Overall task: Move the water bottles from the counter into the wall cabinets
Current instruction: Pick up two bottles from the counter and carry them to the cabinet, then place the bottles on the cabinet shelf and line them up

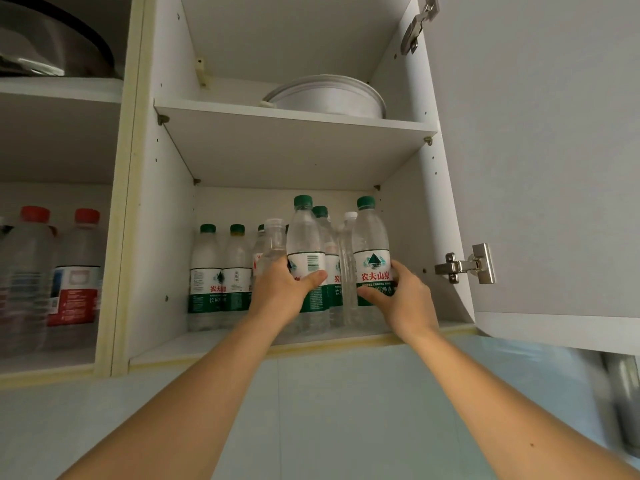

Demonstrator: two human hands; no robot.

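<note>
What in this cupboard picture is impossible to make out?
All from the head view:
- Counter: out of frame, so any bottles left there are unseen.
- Red-capped bottles in the left cabinet: labels blurred.
- Back-row green-capped bottles: hidden behind the two clear green-capped bottles held by the left hand and right hand.
- Dark object at the right edge: blurred and cut off.

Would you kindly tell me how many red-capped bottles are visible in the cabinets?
2. Both stand side by side in the left cabinet's lower compartment: one at the far left, the other just to its right. More may be hidden beyond the frame's edge.
</note>
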